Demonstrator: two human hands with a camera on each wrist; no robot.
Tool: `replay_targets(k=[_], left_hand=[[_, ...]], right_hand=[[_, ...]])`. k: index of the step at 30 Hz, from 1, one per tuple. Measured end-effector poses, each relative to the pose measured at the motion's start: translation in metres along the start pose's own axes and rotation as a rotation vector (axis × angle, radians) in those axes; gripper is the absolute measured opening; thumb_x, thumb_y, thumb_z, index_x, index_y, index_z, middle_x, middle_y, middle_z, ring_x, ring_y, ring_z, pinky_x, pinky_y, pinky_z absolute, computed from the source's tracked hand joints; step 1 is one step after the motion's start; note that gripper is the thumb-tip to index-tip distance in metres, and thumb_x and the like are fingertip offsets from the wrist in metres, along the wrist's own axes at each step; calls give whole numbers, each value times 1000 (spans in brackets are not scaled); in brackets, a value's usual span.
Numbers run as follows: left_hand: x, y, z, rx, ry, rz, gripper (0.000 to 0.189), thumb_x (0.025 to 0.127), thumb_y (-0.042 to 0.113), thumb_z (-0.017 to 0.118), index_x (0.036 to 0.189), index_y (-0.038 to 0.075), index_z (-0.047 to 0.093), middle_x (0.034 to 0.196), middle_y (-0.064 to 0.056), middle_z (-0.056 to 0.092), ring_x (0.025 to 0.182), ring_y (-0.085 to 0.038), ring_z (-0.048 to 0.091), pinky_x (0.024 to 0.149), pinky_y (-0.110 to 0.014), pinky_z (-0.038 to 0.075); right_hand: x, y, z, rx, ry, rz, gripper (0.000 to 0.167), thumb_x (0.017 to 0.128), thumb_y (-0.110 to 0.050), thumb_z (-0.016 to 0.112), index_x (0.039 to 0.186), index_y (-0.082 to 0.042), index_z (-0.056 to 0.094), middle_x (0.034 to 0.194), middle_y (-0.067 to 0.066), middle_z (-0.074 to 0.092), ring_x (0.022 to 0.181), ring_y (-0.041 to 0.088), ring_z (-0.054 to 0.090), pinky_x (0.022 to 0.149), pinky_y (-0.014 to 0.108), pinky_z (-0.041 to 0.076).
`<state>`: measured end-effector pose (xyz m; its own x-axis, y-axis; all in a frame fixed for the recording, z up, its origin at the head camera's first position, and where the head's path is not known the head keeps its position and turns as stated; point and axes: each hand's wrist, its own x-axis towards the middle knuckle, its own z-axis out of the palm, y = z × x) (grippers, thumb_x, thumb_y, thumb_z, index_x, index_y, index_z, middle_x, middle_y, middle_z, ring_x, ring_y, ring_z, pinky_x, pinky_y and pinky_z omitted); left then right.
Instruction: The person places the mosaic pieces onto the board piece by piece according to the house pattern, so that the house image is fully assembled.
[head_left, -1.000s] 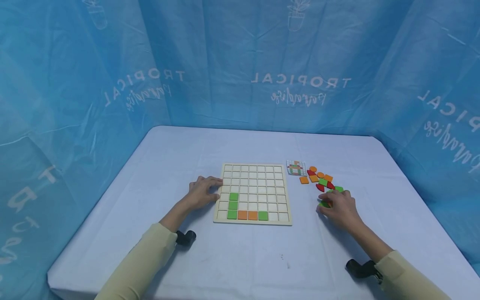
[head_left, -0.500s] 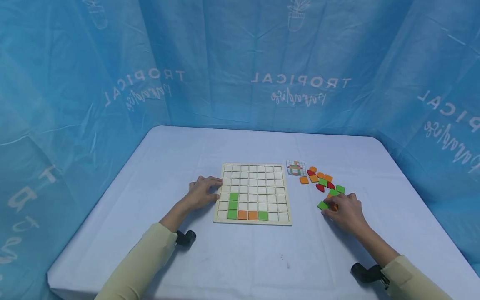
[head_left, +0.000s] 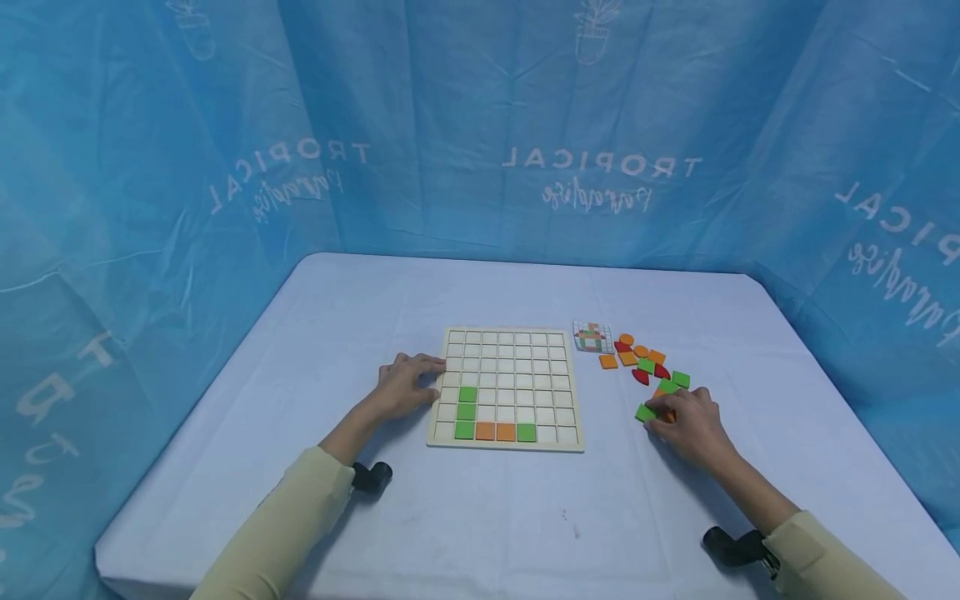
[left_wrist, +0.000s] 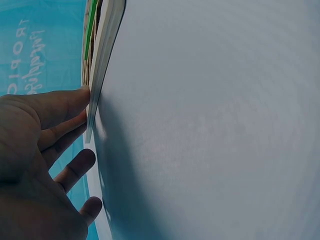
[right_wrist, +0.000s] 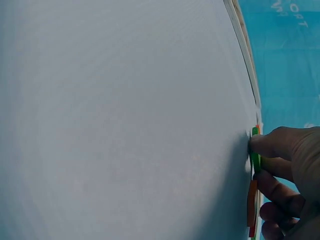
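Note:
A pale wooden grid board (head_left: 506, 351) lies flat on the table, with several green square tiles (head_left: 467, 412) and two orange square tiles (head_left: 496, 432) set in an L shape. My left hand (head_left: 403, 386) rests its thumb and fingertips against the board's left edge, fingers extended. Off to the right, my right hand (head_left: 692, 427) pinches a green square tile (right_wrist: 256, 161) between thumb and fingers, low over the table. An orange tile (right_wrist: 252, 204) sits just by those fingers in the right wrist view. The right hand partly hides the nearest loose tiles.
Loose green, orange and red tiles (head_left: 640, 377) form a scattered group between the board and the right hand. A small pattern card (head_left: 592, 337) lies at the board's far right corner. Blue curtains (head_left: 480, 125) stand behind the white table (head_left: 375, 292) and at its sides.
From one second to half a second ago, my right hand shifted slightly right, uncovering more of the green tile at its fingertips. Since then it barely moves. The left hand stays at the board.

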<state>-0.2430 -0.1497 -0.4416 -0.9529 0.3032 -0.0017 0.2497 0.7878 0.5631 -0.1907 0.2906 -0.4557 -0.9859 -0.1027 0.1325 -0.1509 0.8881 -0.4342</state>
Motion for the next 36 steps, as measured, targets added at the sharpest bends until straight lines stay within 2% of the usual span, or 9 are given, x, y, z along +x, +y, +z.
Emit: replay_targets(k=[6,12,16,25,36], left_hand=[[1,0,1,4,4,-10,44,86,13,71,129,7,61,137,-4,53,118,-26,40,96,-51,22],[0,1,2,20,0,-19,45,86,15,71,129,8,61,137,-3,53,117,-25,41,97,-51,23],[0,1,2,23,3,-11,45,86,14,71,129,7,61,137,-3,53,116,-25,41,97,-52,22],[0,0,1,21,5,-4,45,86,14,70,129,8,61,137,-4,52,117,-26,41,96,-51,23],[0,1,0,25,-1,-7,45,86,15,70,130,8,60,138,-4,52,118,-26,40,96,-50,23]], right_hand=[[2,-12,1,53,30,-54,30,76,-10,78,104,0,73,95,14,66,93,30,41,76,46,31],[8,-38,8,80,34,-93,31,76,-10,79,105,-3,73,97,12,68,103,32,43,83,50,35],[15,-59,14,92,18,-129,31,75,-11,80,106,-6,74,96,8,67,103,29,44,81,47,38],[32,-103,35,116,-27,-241,27,75,-13,80,102,-10,76,92,2,63,95,24,43,76,40,34],[43,-132,59,65,-103,-284,25,76,-17,78,100,-13,76,96,-1,63,93,21,40,79,39,31]])
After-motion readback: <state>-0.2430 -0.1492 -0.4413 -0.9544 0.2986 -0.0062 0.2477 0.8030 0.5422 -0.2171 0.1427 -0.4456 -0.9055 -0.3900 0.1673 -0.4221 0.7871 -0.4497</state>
